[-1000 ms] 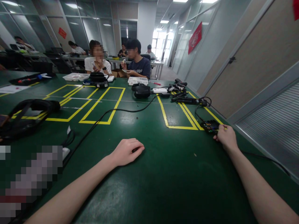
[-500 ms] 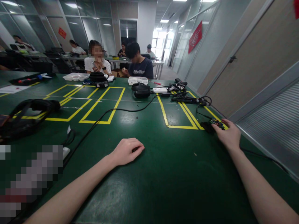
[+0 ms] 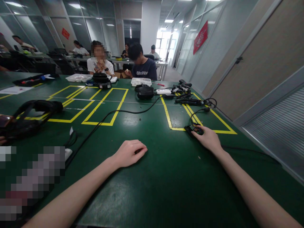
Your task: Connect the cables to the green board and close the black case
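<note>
My left hand (image 3: 129, 154) rests on the green table (image 3: 152, 190), fingers curled and thumb tip against the fingertips. Nothing shows between them. Over to the right, my right hand (image 3: 209, 138) grips a small circuit board device (image 3: 196, 128) from its near side, thumb and fingers closed around it. The device looks dark, with green and orange parts and a flat black piece at its left edge. It sits at the near edge of a yellow tape outline (image 3: 178, 129). A thin black cable (image 3: 192, 114) curves from it toward the back.
Black folded stands (image 3: 190, 100) and a black headset (image 3: 144, 91) lie farther back. A long black cable (image 3: 118, 111) crosses the table. Another headset (image 3: 35, 110) is at left. Two people (image 3: 143, 66) sit opposite, behind clear plastic boxes (image 3: 141, 82).
My right hand has moved left with the circuit board device, drawing its cable along. My left hand stays where it was.
</note>
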